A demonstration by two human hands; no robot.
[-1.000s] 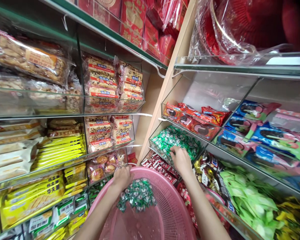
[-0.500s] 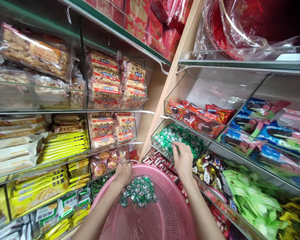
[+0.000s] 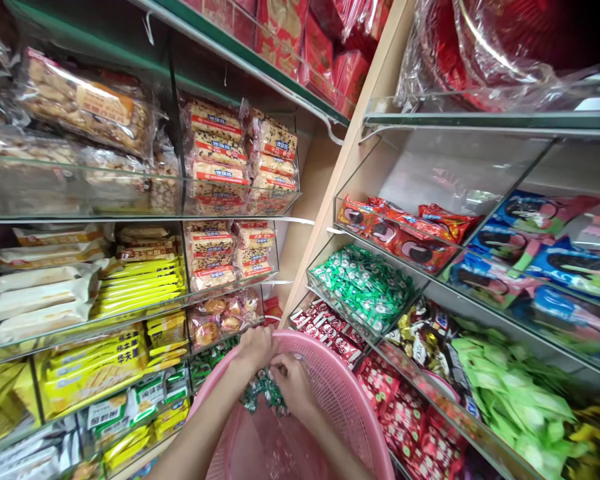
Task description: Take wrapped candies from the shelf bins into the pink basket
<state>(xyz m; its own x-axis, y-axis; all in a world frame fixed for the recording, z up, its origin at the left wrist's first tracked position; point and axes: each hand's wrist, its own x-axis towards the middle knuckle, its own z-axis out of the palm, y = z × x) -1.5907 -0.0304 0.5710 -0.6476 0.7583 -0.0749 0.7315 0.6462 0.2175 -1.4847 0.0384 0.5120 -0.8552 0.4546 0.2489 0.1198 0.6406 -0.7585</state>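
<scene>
A pink plastic basket (image 3: pixel 356 385) with perforated sides is tilted below the shelves. My left hand (image 3: pixel 256 348) is closed over its far rim. Inside lies a heap of green-wrapped candies (image 3: pixel 254 393), partly covered by my right hand (image 3: pixel 294 381). The fingers of that right hand are curled together at the heap; what is between them, if anything, is hidden. More green-wrapped candies (image 3: pixel 364 281) fill a clear shelf bin up and to the right of the basket.
Red-wrapped candies (image 3: pixel 330 333) fill the bin below the green ones. Light green packets (image 3: pixel 510 393) lie to the right. Yellow packets (image 3: pixel 97 367) and wrapped snack bars (image 3: pixel 217 173) stand in the left bins. A wooden post (image 3: pixel 345 160) divides the shelves.
My right hand has moved down and left from the shelf bin into the basket, onto the candy heap. My left hand stays on the rim. The view has shifted slightly.
</scene>
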